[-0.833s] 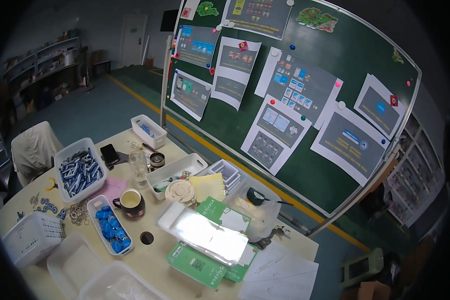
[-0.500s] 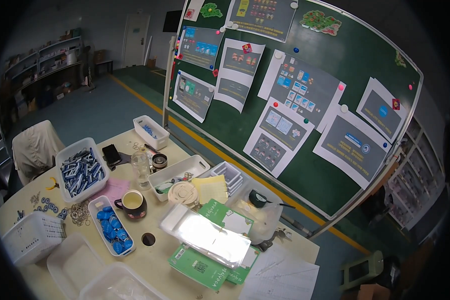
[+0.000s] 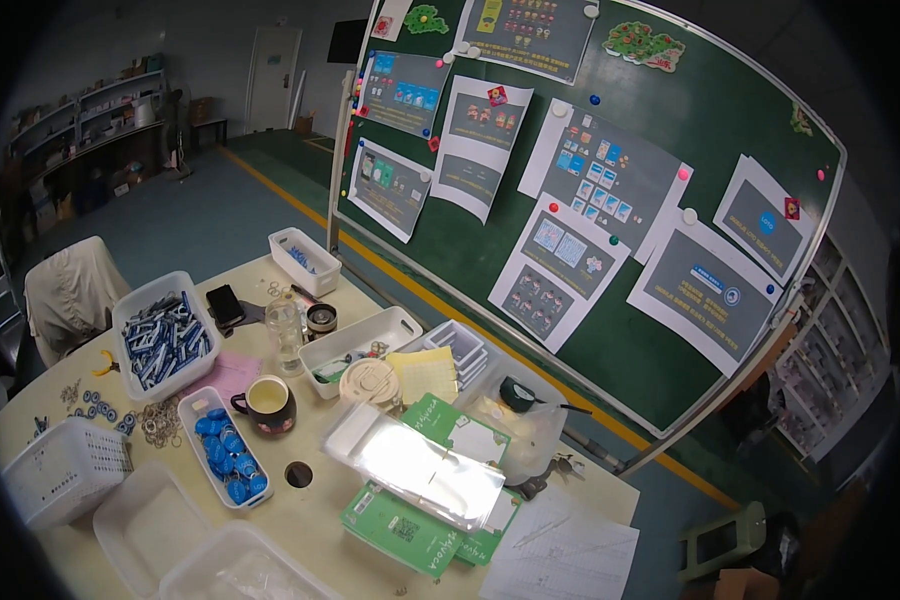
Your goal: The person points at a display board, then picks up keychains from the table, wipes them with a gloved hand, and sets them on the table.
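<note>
Hands are out of view, so their grip cannot be told; the front plastic tub (image 3: 232,529) looks light, slick and fairly stiff, best held by opposite rims.

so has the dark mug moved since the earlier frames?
No. The dark mug keeps its place relative to the round hole in the table; both drift slightly rightward in the picture together, so the camera shifted.
</note>
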`<state>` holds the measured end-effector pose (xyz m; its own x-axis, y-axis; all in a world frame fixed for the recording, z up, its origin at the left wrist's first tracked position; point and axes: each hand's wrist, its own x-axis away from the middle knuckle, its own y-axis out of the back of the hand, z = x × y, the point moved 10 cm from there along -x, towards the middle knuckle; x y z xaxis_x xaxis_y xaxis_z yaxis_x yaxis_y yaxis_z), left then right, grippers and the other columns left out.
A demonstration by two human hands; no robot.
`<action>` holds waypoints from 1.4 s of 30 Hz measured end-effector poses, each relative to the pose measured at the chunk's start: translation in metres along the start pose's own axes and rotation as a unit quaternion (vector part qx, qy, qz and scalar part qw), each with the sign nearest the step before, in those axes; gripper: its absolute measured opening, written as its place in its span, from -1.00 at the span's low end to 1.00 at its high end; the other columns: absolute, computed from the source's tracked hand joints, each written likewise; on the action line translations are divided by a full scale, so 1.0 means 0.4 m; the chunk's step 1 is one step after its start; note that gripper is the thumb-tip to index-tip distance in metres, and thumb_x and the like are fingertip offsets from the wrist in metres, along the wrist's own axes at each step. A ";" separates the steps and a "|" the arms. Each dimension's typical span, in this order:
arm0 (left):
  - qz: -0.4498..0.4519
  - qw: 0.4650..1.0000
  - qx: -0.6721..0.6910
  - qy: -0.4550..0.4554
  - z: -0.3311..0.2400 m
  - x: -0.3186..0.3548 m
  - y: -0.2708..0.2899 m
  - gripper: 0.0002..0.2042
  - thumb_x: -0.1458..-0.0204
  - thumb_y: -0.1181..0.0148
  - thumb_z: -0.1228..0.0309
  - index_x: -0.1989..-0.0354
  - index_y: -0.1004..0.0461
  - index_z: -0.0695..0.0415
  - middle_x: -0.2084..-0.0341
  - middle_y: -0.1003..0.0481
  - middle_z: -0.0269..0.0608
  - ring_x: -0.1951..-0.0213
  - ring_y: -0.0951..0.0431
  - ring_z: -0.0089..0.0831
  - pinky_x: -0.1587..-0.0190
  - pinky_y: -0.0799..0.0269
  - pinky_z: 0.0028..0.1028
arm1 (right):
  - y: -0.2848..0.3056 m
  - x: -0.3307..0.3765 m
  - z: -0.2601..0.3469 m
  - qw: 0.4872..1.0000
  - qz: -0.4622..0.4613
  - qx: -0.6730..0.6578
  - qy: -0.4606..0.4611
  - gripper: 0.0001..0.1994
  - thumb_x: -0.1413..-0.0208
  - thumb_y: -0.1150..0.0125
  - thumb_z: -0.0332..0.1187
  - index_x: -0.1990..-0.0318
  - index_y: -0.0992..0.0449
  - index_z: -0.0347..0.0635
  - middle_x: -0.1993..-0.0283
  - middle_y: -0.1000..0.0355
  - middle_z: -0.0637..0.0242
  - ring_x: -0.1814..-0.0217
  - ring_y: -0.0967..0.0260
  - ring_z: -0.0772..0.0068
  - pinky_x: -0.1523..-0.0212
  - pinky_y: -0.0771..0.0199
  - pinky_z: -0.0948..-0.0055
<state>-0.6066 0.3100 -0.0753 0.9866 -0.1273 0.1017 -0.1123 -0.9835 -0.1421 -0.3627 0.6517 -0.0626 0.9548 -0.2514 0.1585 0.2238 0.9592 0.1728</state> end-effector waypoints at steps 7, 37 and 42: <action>0.002 1.000 0.001 -0.003 0.031 -0.029 0.033 -0.72 -0.12 0.09 0.17 0.27 -0.37 0.13 0.41 -0.36 -0.25 0.30 -0.35 -0.41 0.21 -0.30 -0.38 | -0.004 0.050 -0.027 0.999 -0.030 -0.025 -0.022 -0.69 0.00 -0.03 -0.24 0.08 -0.41 -0.06 0.14 -0.40 0.07 0.16 -0.38 0.10 0.16 -0.39 0.26; -0.506 0.855 0.102 0.047 -0.231 1.531 0.938 -0.79 -0.15 0.12 0.35 0.45 -0.33 0.21 0.65 -0.31 -0.44 0.58 -0.30 -0.74 0.55 -0.22 -0.68 | -1.542 1.051 0.453 0.684 0.597 0.283 0.310 -0.67 -0.05 -0.03 -0.06 0.21 -0.32 -0.13 0.41 -0.44 0.11 0.47 -0.41 0.04 0.50 -0.36 0.11; -0.418 0.905 0.076 0.041 -0.249 1.529 1.097 -0.76 -0.18 0.14 0.27 0.30 -0.34 0.21 0.59 -0.32 -0.44 0.57 -0.29 -0.73 0.54 -0.26 -0.68 | -1.723 1.099 0.405 0.665 0.611 0.306 0.301 -0.73 -0.10 0.03 -0.16 0.23 -0.41 -0.17 0.43 -0.42 0.02 0.41 -0.39 -0.02 0.41 -0.35 0.12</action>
<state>-0.0641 -0.2123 0.0225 0.7073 0.6369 0.3067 0.6918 -0.7129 -0.1148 -0.1291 -0.1408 0.0454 0.2972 0.9416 0.1583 -0.7373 0.1210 0.6646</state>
